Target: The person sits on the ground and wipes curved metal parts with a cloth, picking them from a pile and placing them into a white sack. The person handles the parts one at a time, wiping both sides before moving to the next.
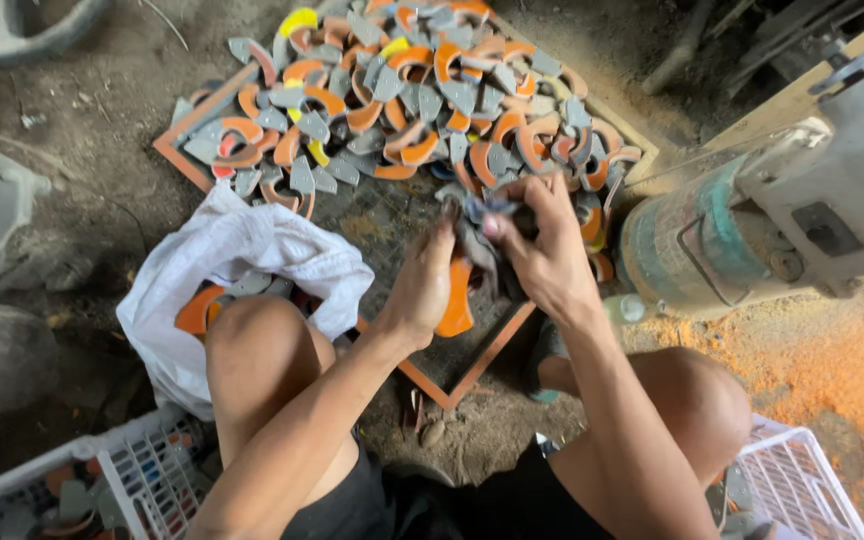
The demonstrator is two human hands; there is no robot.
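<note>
The left hand closes on a stack of orange curved pieces above the tray's near corner. The right hand pinches grey pieces onto it. Keeping edges flush and the grip firm should steady the stack.

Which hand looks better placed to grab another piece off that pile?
Probably the right hand: it sits at the pile's edge, while the left hand is holding an orange piece.
</note>
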